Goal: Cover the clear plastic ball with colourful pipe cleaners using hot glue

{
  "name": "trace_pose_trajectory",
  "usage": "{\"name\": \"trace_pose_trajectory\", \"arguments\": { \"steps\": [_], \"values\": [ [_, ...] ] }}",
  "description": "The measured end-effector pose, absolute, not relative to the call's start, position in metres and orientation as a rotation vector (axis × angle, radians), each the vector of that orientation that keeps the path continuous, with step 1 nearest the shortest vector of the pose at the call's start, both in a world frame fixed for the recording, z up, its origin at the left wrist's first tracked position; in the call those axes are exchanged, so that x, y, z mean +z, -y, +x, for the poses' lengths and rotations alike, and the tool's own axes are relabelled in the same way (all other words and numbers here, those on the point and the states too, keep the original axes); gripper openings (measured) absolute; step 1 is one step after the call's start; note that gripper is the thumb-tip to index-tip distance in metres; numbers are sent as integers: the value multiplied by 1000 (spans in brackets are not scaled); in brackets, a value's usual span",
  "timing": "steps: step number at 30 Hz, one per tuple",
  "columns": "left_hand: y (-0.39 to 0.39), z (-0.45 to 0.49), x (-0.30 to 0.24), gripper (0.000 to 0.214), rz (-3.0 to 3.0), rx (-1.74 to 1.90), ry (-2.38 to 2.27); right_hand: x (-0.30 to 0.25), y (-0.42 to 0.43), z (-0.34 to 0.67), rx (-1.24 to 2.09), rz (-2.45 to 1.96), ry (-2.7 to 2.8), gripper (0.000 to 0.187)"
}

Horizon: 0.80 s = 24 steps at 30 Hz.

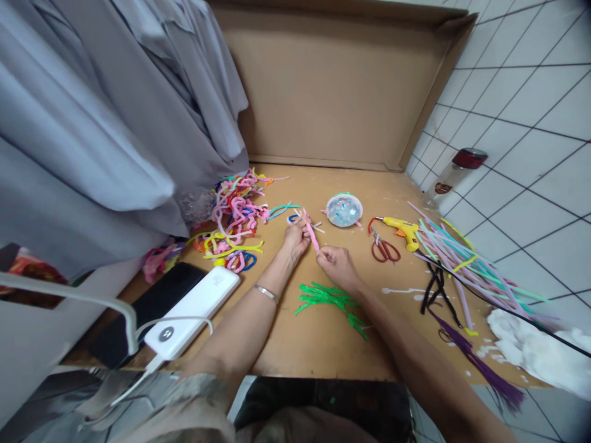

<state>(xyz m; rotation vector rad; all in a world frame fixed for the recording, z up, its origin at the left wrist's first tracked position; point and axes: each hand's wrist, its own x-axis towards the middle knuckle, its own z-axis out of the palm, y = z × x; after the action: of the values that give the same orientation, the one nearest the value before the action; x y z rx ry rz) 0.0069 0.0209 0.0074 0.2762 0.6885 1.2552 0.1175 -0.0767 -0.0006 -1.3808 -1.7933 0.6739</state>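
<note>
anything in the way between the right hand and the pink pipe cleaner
Nothing visible: the right hand pinches the near end of the pink pipe cleaner, while the left hand holds it farther up. The green pipe cleaners lie on the tabletop nearer the person, not between them.

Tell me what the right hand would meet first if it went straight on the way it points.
Apart from the pink fuzzy strip it holds, the right hand would probably meet the left hand first; depth is unclear.
</note>
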Motion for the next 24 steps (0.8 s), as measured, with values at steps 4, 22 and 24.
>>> {"name": "trace_pose_trajectory", "arguments": {
  "steps": [4, 22, 24],
  "values": [
    [-19, 7, 11, 20, 295, 1256, -716, -3, 79, 116, 664, -1440, 1777, 30],
    [-20, 7, 7, 23, 521, 1332, -796, -3, 80, 113, 599, -1532, 1841, 31],
    [-21, 7, 6, 23, 546, 1336, -804, -2, 81, 112, 608, -1505, 1850, 31]
  ]
}}
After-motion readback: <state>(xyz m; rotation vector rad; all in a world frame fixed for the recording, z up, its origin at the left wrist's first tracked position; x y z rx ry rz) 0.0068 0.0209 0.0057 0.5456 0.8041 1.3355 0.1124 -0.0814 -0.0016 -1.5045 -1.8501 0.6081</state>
